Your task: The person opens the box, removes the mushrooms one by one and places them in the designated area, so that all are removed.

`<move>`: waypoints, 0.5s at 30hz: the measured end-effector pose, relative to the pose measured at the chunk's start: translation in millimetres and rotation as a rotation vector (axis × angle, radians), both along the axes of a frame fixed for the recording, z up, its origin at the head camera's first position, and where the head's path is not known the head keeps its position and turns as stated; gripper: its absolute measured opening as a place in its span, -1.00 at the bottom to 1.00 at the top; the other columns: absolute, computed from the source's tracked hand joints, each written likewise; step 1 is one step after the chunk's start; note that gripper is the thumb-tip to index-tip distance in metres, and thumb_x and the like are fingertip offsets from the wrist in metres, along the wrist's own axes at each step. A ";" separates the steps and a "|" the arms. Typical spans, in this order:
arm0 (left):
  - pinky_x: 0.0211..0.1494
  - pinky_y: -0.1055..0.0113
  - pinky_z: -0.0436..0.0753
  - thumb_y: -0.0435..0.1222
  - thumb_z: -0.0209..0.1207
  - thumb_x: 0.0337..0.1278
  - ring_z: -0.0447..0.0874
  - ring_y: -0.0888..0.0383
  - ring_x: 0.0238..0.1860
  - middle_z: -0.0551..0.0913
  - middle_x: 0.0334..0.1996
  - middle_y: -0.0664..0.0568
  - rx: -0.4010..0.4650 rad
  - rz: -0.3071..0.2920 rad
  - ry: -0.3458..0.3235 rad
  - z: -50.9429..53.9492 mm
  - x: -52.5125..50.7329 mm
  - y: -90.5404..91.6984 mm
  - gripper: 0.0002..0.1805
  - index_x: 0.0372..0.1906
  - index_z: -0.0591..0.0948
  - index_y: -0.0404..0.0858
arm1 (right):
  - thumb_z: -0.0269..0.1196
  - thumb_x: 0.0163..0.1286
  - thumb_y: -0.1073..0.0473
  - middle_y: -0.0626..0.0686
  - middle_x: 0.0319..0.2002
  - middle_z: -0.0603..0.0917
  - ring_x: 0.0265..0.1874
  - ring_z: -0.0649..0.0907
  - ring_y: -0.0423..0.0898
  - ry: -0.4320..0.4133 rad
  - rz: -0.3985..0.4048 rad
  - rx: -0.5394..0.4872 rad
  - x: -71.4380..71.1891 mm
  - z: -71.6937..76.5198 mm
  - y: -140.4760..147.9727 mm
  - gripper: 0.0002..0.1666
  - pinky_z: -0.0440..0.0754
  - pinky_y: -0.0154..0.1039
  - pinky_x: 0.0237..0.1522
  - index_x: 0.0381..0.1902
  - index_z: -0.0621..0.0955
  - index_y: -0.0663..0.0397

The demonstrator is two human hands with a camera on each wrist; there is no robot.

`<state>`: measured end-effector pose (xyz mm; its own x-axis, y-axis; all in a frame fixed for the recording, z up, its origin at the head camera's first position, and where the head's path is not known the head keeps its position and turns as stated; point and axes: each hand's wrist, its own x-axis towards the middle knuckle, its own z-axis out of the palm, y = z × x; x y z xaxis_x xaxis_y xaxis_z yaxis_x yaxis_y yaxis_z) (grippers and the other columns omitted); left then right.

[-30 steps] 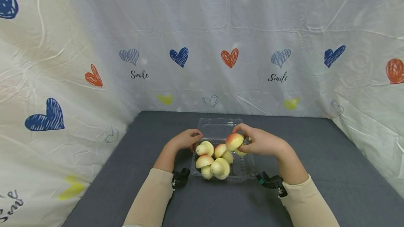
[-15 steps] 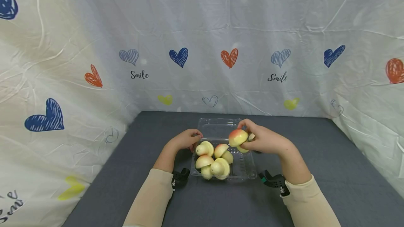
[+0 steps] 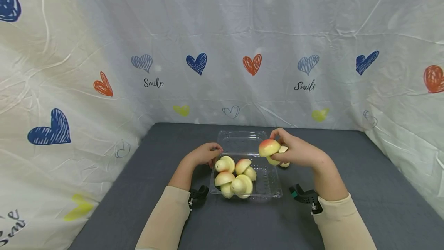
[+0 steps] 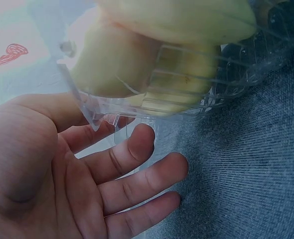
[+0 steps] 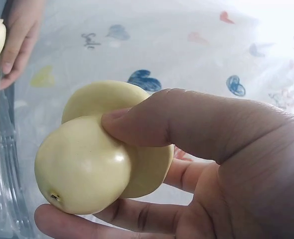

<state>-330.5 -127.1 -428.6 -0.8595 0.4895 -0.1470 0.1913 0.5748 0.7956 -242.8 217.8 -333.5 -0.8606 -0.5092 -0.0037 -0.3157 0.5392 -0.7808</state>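
Note:
In the head view my right hand (image 3: 299,150) grips a mushroom-shaped piece (image 3: 268,148) with a red-and-yellow cap, held above the right rear edge of the clear plastic container (image 3: 270,193). The right wrist view shows my thumb pressing between its round pale stem (image 5: 82,164) and its cap (image 5: 154,169), with fingers underneath. My left hand (image 3: 204,153) pinches the container's left rear corner between thumb and index finger; its other fingers hang loosely bent in the left wrist view. Several similar pieces (image 3: 224,178) lie in the container's left half.
The container's clear lid (image 3: 239,141) lies open towards the back. Another pale piece (image 3: 284,165), partly hidden by my right hand, is right of the container on the dark grey tabletop (image 3: 243,223). A white curtain (image 3: 222,26) printed with hearts hangs behind and at both sides.
My right hand has moved right and slightly back with the piece, away from the others. More of the pale piece behind it shows. My left hand has stayed in place.

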 end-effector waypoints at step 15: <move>-0.19 0.05 0.63 -0.18 -0.03 0.64 0.67 -0.16 -0.47 0.64 -0.52 -0.18 -0.062 0.000 0.056 4.0 1.8 2.0 -0.62 0.27 0.55 -0.31 | 0.42 0.37 0.12 0.21 -0.03 0.65 -0.28 0.65 0.18 -0.002 -0.078 0.039 -2.5 2.8 15.9 -0.36 0.59 0.03 -0.20 0.18 0.29 0.11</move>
